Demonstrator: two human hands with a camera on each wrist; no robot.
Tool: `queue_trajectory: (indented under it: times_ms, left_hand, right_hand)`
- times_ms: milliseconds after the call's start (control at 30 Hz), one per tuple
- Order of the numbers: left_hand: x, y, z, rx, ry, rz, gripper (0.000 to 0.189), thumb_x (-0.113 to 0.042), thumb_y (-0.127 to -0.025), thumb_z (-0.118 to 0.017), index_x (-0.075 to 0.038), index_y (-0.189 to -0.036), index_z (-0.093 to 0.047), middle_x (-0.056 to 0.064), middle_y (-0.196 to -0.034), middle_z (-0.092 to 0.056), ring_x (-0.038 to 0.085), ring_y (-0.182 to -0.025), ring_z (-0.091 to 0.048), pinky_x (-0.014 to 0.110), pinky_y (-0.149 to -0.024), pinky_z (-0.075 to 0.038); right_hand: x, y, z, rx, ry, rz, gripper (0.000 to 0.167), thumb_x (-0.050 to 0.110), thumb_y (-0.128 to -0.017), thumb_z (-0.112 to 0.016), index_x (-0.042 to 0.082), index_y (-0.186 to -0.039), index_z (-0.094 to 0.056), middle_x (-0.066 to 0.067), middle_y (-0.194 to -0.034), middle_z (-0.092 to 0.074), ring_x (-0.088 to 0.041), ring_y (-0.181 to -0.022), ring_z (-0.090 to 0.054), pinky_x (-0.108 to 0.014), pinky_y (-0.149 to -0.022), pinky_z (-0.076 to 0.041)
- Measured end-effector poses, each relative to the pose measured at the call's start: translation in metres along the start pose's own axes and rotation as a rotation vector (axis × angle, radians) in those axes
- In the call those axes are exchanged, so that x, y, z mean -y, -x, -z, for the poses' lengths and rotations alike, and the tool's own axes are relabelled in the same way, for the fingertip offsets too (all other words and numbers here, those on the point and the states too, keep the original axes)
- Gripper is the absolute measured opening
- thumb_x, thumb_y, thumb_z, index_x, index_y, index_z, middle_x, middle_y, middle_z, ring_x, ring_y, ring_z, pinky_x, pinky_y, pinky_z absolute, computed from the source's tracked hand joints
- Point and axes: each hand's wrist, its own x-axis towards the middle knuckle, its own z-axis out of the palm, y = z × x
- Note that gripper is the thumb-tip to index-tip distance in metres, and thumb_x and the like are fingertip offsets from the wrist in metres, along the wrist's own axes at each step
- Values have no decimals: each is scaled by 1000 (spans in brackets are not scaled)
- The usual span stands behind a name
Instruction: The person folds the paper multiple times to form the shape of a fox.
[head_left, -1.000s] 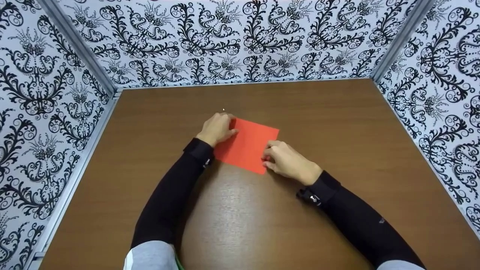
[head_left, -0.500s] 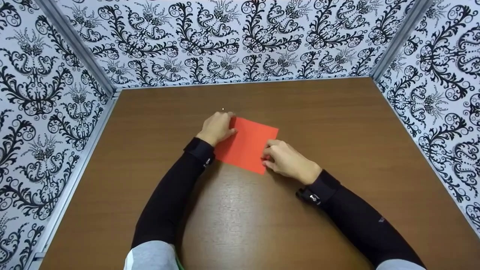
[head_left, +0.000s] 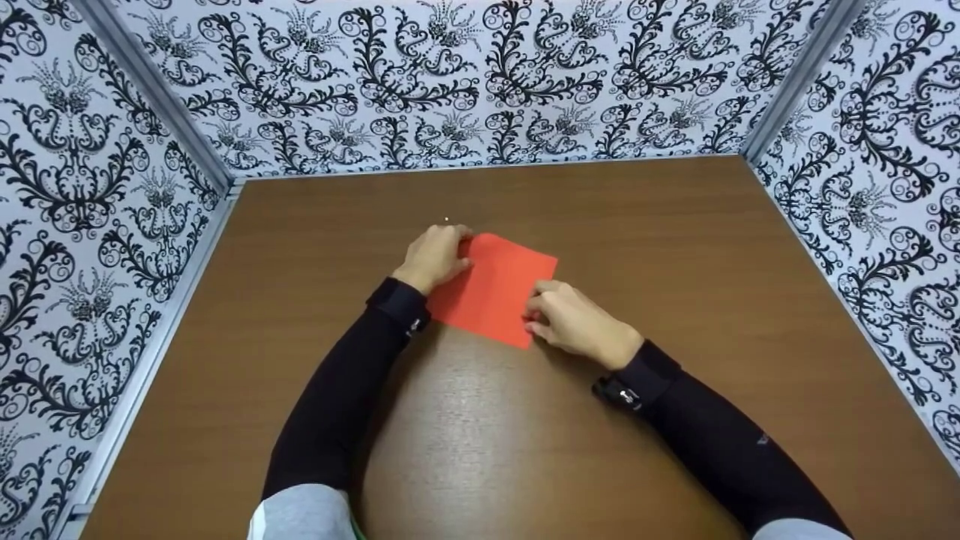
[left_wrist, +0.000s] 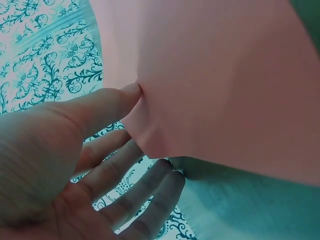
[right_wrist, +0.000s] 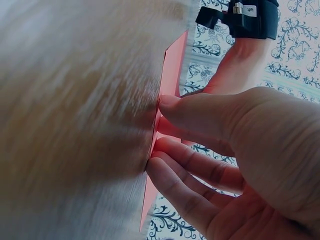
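Note:
A red square sheet of paper (head_left: 495,289) lies on the brown table, set at an angle. My left hand (head_left: 435,256) is at its left side and pinches the far-left edge. In the left wrist view, the thumb (left_wrist: 125,97) presses the near face of the sheet, which buckles there; some fingers lie behind it. My right hand (head_left: 574,319) is at the right edge, thumb and fingertips resting on the paper. The right wrist view shows those fingertips (right_wrist: 157,165) low along the sheet, close to the tabletop.
The wooden table (head_left: 465,435) spreads around the paper. Patterned black-and-white walls (head_left: 450,82) with grey metal frame posts (head_left: 157,90) close it in at the back and sides. Both forearms wear dark sleeves (head_left: 337,397) with wrist cameras strapped on.
The paper's far-left edge has lifted and curved up slightly at the left hand. The right hand has stayed in place.

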Motion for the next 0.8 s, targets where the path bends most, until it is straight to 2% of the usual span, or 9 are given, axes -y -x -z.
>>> queue_trajectory:
  times_ms: [200, 333, 567, 667, 800]
  left_hand:
    - [3, 0, -1, -36, 62, -34, 42, -12, -103, -88, -7, -144, -81, 15, -143, -83, 36, -137, -78, 51, -118, -63]
    - [7, 2, -2, -66, 121, -75, 38, -4, -101, -87, -1, -139, -82, 19, -137, -85, 38, -133, -79, 50, -117, -63]
    - [11, 3, -2, -156, 143, -146, 37, 6, -97, -85, 5, -133, -83, 23, -127, -85, 42, -124, -77, 50, -111, -64]
    - [12, 4, -2, -195, 156, -170, 42, 8, -95, -85, 5, -137, -81, 23, -131, -84, 42, -124, -75, 50, -111, -64]
    - [11, 4, 2, -217, 204, -164, 60, 9, -94, -87, 5, -152, -72, 25, -143, -79, 41, -130, -75, 48, -116, -64]
  right_hand:
    - [-1, 0, -1, -4, 11, -15, 5, 6, -101, -90, 8, -97, -87, -11, -102, -75, -29, -95, -75, -46, -90, -67]
    - [0, 0, -2, -3, 6, -17, 4, 7, -101, -90, 9, -99, -88, -11, -103, -76, -28, -96, -75, -46, -90, -67]
    - [0, 1, -2, -8, -4, -19, 6, 4, -102, -87, 9, -99, -89, -10, -104, -76, -28, -96, -76, -45, -89, -68]
    - [1, 1, -1, -9, -8, -22, 6, 4, -102, -88, 9, -99, -89, -11, -104, -76, -27, -96, -76, -45, -89, -68]
    - [1, 1, 0, -3, -10, -22, 5, 4, -102, -88, 9, -100, -89, -12, -104, -76, -27, -95, -75, -45, -89, -68]
